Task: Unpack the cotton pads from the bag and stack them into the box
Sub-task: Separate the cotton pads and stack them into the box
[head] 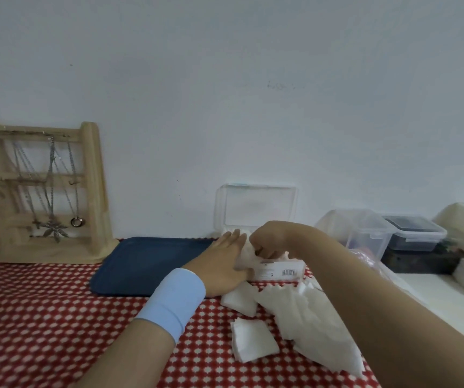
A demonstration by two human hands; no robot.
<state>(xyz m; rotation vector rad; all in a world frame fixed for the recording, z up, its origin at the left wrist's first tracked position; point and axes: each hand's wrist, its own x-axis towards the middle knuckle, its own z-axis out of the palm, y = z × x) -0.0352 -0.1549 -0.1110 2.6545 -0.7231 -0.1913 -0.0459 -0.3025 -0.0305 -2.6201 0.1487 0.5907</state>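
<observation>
A clear plastic box [278, 271] with a barcode label stands on the checked cloth, its lid [256, 205] raised against the wall. My left hand [219, 261], a blue wristband on the wrist, lies flat with straight fingers against the box's left side and the white cotton pads [243, 257] there. My right hand [270, 239] hovers over the box with fingers curled downward, pinching pads at the box's top. Loose square pads [253, 340] and the white bag [317, 326] lie in front, partly under my right forearm.
A dark blue tray [147, 264] lies left of the box. A wooden jewellery stand [49, 191] with necklaces stands at far left. Clear lidded containers [365, 233] and a dark one [412, 233] sit at right, beside a white ledge [435, 292].
</observation>
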